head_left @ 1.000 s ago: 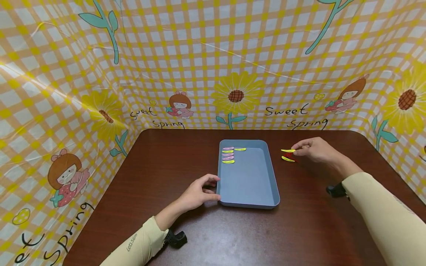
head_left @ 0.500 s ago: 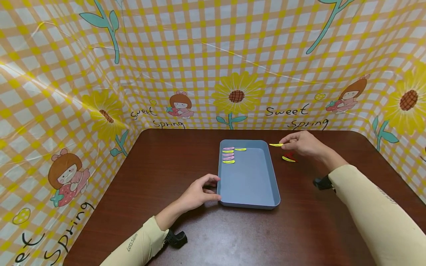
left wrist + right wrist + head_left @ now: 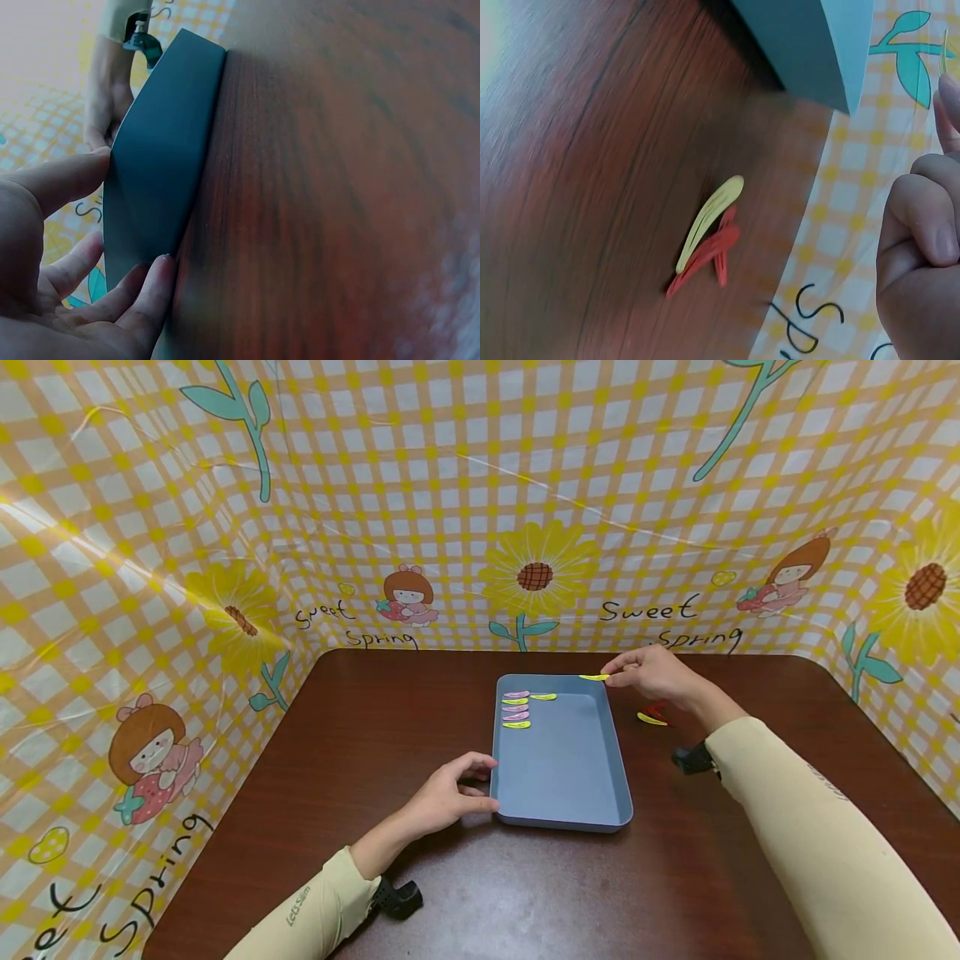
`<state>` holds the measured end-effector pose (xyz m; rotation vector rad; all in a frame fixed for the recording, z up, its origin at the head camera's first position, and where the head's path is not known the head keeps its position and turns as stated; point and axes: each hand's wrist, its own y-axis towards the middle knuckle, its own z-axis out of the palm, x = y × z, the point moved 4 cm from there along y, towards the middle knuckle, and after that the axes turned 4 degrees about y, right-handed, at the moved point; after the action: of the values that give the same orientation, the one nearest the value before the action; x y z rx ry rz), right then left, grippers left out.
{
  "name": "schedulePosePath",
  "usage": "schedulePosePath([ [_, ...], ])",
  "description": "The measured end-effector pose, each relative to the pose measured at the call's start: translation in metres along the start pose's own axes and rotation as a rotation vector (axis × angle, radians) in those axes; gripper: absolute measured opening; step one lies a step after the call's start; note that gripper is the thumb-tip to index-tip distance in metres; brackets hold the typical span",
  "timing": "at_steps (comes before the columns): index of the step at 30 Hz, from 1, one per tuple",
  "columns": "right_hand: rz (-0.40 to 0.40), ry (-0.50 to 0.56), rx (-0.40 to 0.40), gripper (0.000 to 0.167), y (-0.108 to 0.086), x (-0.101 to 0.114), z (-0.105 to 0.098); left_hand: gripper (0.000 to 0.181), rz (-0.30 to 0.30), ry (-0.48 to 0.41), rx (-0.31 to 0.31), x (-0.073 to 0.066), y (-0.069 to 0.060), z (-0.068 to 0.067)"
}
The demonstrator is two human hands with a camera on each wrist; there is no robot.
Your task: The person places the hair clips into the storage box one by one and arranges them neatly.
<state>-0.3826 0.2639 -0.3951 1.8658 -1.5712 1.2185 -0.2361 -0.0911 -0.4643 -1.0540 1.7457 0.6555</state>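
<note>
The left hand [image 3: 442, 793] was found at the near left of the blue-grey tray [image 3: 562, 777], fingers and thumb spread and relaxed, tips resting against the left wall; it held no clip. The tray lay on the dark table [image 3: 360, 710], its long axis running away from the person. Inside, along the left wall toward the far end, stood a column of 5 clips [image 3: 515, 709], 3 pink and 2 yellow, all lying crosswise. Right of the column's far end lay 1 lone yellow clip [image 3: 543, 697], also crosswise.

The governing relation was noted at the far right corner. The held yellow clip [image 3: 594, 677] was at the far rim, right of and beyond the lone yellow clip, free end pointing left. Its axis was judged nearly parallel to the row, leaving position rather than turn in question. Rim contact could not be determined. The right hand [image 3: 656, 675] pinched its right end and was plainly the nearer hand.

Outside the right wall, 1 loose yellow clip [image 3: 652, 719] lay beside 2 crossed red clips [image 3: 718, 241]; contact between yellow and red was unconfirmed
</note>
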Motion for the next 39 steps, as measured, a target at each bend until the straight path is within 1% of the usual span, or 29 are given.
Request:
schedulePosePath([
  [8, 0.025, 0.014, -0.015, 0.037, 0.013, 0.009, 0.012, 0.057, 0.020, 0.006, 0.004, -0.001, 0.001, 0.001],
  [16, 0.021, 0.055, -0.018, 0.034, 0.023, 0.019, 0.026, 0.057, 0.006, 0.014, 0.001, -0.001, 0.001, 0.001],
  [20, 0.024, 0.046, -0.029, 0.032, 0.029, 0.021, 0.033, 0.055, 0.010, 0.015, 0.000, -0.001, 0.000, 0.001],
  [25, 0.019, 0.031, -0.033, 0.031, 0.034, 0.023, 0.041, 0.056, -0.005, 0.011, 0.005, -0.001, 0.000, 0.001],
  [30, 0.025, 0.018, -0.050, 0.031, 0.037, 0.026, 0.047, 0.056, -0.006, 0.010, 0.004, -0.001, 0.000, 0.001],
  [39, 0.066, 0.023, -0.078, 0.027, 0.044, 0.029, 0.062, 0.056, 0.000, 0.006, 0.003, 0.000, 0.000, 0.001],
])
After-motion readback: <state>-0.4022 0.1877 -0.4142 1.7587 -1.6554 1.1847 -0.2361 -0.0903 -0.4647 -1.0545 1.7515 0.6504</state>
